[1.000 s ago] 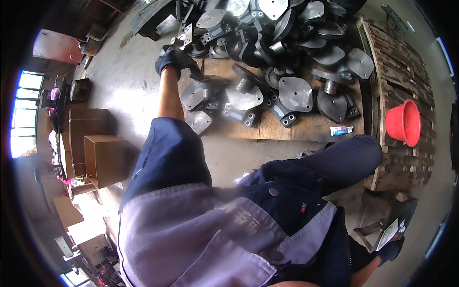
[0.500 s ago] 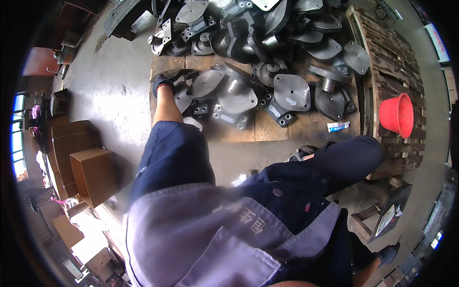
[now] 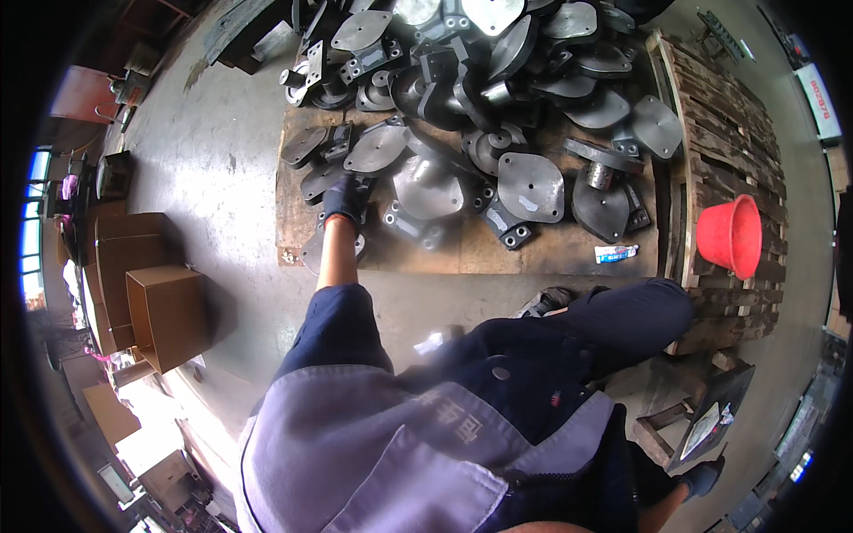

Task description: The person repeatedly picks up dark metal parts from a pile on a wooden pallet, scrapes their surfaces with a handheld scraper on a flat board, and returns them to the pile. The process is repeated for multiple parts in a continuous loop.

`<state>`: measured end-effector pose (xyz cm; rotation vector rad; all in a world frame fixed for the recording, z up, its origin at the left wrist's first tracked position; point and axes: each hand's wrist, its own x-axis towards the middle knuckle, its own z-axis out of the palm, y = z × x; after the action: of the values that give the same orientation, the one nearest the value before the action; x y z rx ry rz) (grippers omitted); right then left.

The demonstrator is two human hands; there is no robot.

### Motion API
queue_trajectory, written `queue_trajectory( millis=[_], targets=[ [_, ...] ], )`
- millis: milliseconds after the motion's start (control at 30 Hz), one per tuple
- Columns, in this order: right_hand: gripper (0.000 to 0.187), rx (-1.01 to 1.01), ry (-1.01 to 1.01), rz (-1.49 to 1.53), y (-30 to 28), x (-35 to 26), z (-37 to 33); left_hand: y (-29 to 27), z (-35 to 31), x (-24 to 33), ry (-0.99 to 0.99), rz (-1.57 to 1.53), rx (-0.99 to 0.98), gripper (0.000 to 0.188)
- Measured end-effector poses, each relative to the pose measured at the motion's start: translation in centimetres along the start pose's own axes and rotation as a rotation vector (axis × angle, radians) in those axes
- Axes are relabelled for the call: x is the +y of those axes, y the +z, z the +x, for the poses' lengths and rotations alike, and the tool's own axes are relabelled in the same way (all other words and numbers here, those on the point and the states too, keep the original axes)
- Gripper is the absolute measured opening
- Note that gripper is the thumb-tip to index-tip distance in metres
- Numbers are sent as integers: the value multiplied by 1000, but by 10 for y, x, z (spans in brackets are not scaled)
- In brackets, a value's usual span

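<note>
11 o'clock: you likely arrange dark-grey oval-plated metal part [image 3: 315,185] | dark-gloved left hand [image 3: 342,197], right hand [image 3: 702,480]: grips, cannot tell | next needs care

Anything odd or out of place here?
Yes: a small tube lies near the front edge of the wooden board, out of place beside bare metal parts. Also, a blurry white scrap seems to lie on the floor. No spill or damage visible.
</note>
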<state>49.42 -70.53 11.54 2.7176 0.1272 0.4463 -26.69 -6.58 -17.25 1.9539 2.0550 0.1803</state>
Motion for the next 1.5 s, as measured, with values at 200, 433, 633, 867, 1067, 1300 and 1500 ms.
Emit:
queue_trajectory(
  millis=[200,433,633,867,1067,1300,1500],
  targets=[
    [37,94,-48,-48,18,9,4,-18,-23,94,-639,-1483,-177,37],
    [34,176,-77,-11,20,3,7,-52,-17,134,-659,-1499,-291,62],
    [33,128,-14,72,26,-4,-1,-62,3,183,-314,-1210,-560,36],
    [37,28,-12,228,7,-42,-1,-28,20,192,66,-595,-474,26],
    [37,95,-130,227,32,-34,8,-33,-29,214,-496,-1370,-117,26],
    [35,98,-190,220,39,-29,7,-33,-47,182,-281,-1460,-189,29],
    [34,-50,-79,282,4,-33,-15,-30,-41,180,-358,-1464,-126,31]
  ],
)
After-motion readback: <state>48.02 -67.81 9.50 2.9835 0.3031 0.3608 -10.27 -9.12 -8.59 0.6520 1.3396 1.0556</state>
